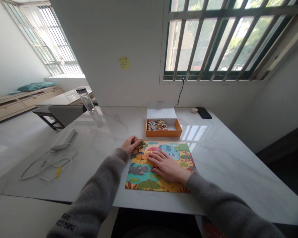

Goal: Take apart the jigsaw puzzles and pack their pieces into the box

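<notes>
Hands split the job nicely: our left hand pinches a jigsaw piece at the top edge of the animal puzzle, while our right hand lies flat on it, steadying things. Orange box of loose pieces sits just beyond.

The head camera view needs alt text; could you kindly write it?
A colourful animal jigsaw puzzle lies on a white marble table, the left hand holding a piece at its top edge, the right hand resting on it. An orange box of pieces stands beyond.
</notes>
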Action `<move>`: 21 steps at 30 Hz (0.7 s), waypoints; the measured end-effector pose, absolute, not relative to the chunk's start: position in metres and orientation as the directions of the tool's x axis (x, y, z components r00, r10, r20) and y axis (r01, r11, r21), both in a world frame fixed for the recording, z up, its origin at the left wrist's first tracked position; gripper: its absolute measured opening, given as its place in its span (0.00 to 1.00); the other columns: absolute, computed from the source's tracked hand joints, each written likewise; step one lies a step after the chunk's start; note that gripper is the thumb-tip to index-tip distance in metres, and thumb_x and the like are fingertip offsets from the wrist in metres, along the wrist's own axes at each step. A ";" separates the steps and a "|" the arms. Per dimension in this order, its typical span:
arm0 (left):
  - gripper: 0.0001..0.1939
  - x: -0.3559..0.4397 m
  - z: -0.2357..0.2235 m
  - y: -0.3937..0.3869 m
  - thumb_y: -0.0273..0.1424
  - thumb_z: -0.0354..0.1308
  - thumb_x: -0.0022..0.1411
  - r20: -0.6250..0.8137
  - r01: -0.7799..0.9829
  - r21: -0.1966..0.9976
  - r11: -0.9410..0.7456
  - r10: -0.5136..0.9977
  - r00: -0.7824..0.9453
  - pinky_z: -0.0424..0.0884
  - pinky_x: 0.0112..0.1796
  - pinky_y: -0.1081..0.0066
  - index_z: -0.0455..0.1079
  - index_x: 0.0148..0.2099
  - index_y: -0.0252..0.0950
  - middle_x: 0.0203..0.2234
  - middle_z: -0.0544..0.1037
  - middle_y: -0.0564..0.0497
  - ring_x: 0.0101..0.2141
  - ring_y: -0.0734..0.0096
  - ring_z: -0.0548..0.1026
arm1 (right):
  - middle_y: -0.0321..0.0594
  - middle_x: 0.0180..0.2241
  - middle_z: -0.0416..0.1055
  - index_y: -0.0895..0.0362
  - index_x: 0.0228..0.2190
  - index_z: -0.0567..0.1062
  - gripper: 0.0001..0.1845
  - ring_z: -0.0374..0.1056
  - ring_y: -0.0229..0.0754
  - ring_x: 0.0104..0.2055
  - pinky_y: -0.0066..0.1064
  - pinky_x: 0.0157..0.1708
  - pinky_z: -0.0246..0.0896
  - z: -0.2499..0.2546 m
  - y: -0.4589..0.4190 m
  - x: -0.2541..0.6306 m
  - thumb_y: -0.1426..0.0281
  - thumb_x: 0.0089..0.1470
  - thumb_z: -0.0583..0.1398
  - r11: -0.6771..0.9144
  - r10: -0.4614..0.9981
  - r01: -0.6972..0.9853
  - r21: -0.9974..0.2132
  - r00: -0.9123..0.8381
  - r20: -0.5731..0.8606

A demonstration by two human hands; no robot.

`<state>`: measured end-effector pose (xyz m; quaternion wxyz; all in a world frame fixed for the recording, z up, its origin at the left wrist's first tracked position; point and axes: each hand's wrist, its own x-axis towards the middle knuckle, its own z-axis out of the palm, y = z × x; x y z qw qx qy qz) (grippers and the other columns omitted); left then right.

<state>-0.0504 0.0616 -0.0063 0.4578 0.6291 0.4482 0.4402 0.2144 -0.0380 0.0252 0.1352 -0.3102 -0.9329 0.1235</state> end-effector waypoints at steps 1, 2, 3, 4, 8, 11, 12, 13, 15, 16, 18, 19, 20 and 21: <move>0.18 -0.051 -0.005 0.058 0.44 0.67 0.53 0.124 0.194 0.964 -0.184 0.951 0.282 0.69 0.28 0.72 0.69 0.34 0.35 0.24 0.74 0.53 0.26 0.72 0.72 | 0.42 0.66 0.56 0.51 0.65 0.57 0.29 0.47 0.48 0.69 0.49 0.69 0.36 0.026 -0.038 0.214 0.59 0.66 0.51 0.779 0.611 0.545 -0.311 -0.772 0.176; 0.17 -0.053 -0.004 0.055 0.43 0.68 0.52 0.113 0.229 0.953 -0.198 0.935 0.336 0.70 0.28 0.71 0.71 0.34 0.34 0.25 0.75 0.51 0.26 0.70 0.72 | 0.42 0.66 0.56 0.51 0.65 0.57 0.28 0.47 0.48 0.69 0.49 0.69 0.36 0.026 -0.038 0.214 0.59 0.67 0.51 0.779 0.610 0.545 -0.309 -0.773 0.174; 0.17 -0.054 -0.003 0.052 0.42 0.68 0.52 0.114 0.260 0.940 -0.219 0.923 0.368 0.70 0.29 0.70 0.72 0.35 0.34 0.26 0.76 0.50 0.27 0.69 0.73 | 0.41 0.66 0.56 0.51 0.65 0.58 0.28 0.47 0.48 0.69 0.49 0.69 0.36 0.027 -0.039 0.215 0.59 0.67 0.51 0.780 0.609 0.546 -0.307 -0.774 0.170; 0.16 -0.054 -0.002 0.049 0.41 0.69 0.52 0.128 0.285 0.927 -0.245 0.919 0.372 0.71 0.30 0.69 0.74 0.35 0.34 0.26 0.76 0.49 0.28 0.68 0.74 | 0.41 0.66 0.56 0.52 0.64 0.59 0.28 0.47 0.48 0.69 0.48 0.69 0.36 0.027 -0.039 0.215 0.59 0.67 0.51 0.780 0.609 0.547 -0.304 -0.776 0.167; 0.17 -0.051 0.007 0.046 0.44 0.66 0.54 0.246 0.269 0.913 -0.306 0.940 0.235 0.71 0.32 0.68 0.73 0.35 0.35 0.28 0.78 0.48 0.29 0.68 0.74 | 0.42 0.66 0.56 0.53 0.63 0.60 0.27 0.48 0.48 0.68 0.48 0.69 0.36 0.028 -0.038 0.215 0.60 0.66 0.51 0.780 0.608 0.546 -0.307 -0.778 0.160; 0.23 -0.042 0.017 0.045 0.50 0.65 0.53 0.249 0.096 0.960 -0.261 0.961 0.121 0.71 0.30 0.69 0.68 0.35 0.34 0.26 0.78 0.49 0.26 0.70 0.73 | 0.42 0.66 0.57 0.52 0.63 0.61 0.27 0.48 0.48 0.68 0.49 0.69 0.36 0.028 -0.039 0.215 0.60 0.66 0.52 0.776 0.609 0.539 -0.328 -0.775 0.168; 0.25 -0.037 0.020 0.044 0.51 0.65 0.52 0.215 0.048 0.974 -0.223 0.968 0.132 0.71 0.29 0.69 0.67 0.35 0.34 0.25 0.77 0.49 0.25 0.70 0.73 | 0.43 0.66 0.57 0.52 0.63 0.61 0.27 0.48 0.49 0.68 0.50 0.69 0.36 0.027 -0.039 0.215 0.60 0.66 0.52 0.775 0.609 0.535 -0.337 -0.774 0.174; 0.26 -0.031 0.022 0.042 0.52 0.66 0.51 0.170 0.026 0.984 -0.177 0.969 0.181 0.71 0.28 0.69 0.66 0.35 0.33 0.25 0.77 0.49 0.25 0.70 0.73 | 0.43 0.65 0.57 0.52 0.63 0.62 0.26 0.48 0.49 0.68 0.50 0.69 0.36 0.027 -0.039 0.215 0.60 0.66 0.52 0.774 0.609 0.529 -0.348 -0.773 0.180; 0.26 -0.017 0.027 0.036 0.51 0.66 0.51 0.095 0.042 0.993 -0.113 0.947 0.308 0.72 0.30 0.69 0.66 0.36 0.33 0.27 0.78 0.49 0.28 0.69 0.75 | 0.43 0.64 0.59 0.52 0.61 0.64 0.25 0.50 0.49 0.68 0.50 0.69 0.37 0.028 -0.038 0.214 0.61 0.66 0.52 0.771 0.606 0.507 -0.386 -0.769 0.202; 0.25 -0.010 0.029 0.033 0.50 0.66 0.51 0.075 0.062 0.993 -0.104 0.927 0.367 0.72 0.31 0.69 0.67 0.37 0.33 0.28 0.78 0.48 0.29 0.68 0.76 | 0.44 0.63 0.61 0.53 0.60 0.65 0.23 0.51 0.48 0.67 0.49 0.69 0.39 0.029 -0.037 0.215 0.62 0.66 0.52 0.765 0.608 0.490 -0.418 -0.764 0.218; 0.23 0.006 0.030 0.027 0.49 0.66 0.53 0.076 0.083 0.989 -0.124 0.894 0.441 0.72 0.34 0.68 0.68 0.37 0.34 0.29 0.78 0.49 0.31 0.67 0.76 | 0.44 0.60 0.66 0.53 0.56 0.70 0.20 0.57 0.46 0.64 0.46 0.66 0.48 0.030 -0.032 0.219 0.65 0.67 0.50 0.729 0.637 0.455 -0.511 -0.725 0.262; 0.23 0.013 0.030 0.025 0.49 0.65 0.54 0.080 0.080 0.988 -0.132 0.881 0.466 0.72 0.35 0.68 0.68 0.37 0.34 0.29 0.78 0.49 0.31 0.67 0.76 | 0.44 0.56 0.69 0.53 0.53 0.73 0.19 0.61 0.46 0.61 0.44 0.63 0.54 0.031 -0.028 0.223 0.67 0.67 0.49 0.700 0.666 0.443 -0.561 -0.688 0.288; 0.23 0.020 0.029 0.023 0.49 0.65 0.54 0.084 0.071 0.988 -0.134 0.873 0.480 0.72 0.36 0.68 0.68 0.37 0.34 0.29 0.77 0.49 0.32 0.66 0.77 | 0.44 0.52 0.72 0.54 0.50 0.75 0.18 0.65 0.45 0.56 0.42 0.59 0.60 0.030 -0.022 0.229 0.69 0.66 0.49 0.662 0.706 0.440 -0.606 -0.637 0.309; 0.22 0.026 0.028 0.021 0.49 0.64 0.55 0.085 0.065 0.989 -0.133 0.871 0.485 0.72 0.36 0.67 0.69 0.37 0.33 0.30 0.78 0.49 0.33 0.66 0.77 | 0.44 0.48 0.74 0.54 0.47 0.77 0.17 0.69 0.45 0.52 0.41 0.54 0.64 0.030 -0.016 0.237 0.70 0.65 0.50 0.621 0.751 0.448 -0.643 -0.574 0.327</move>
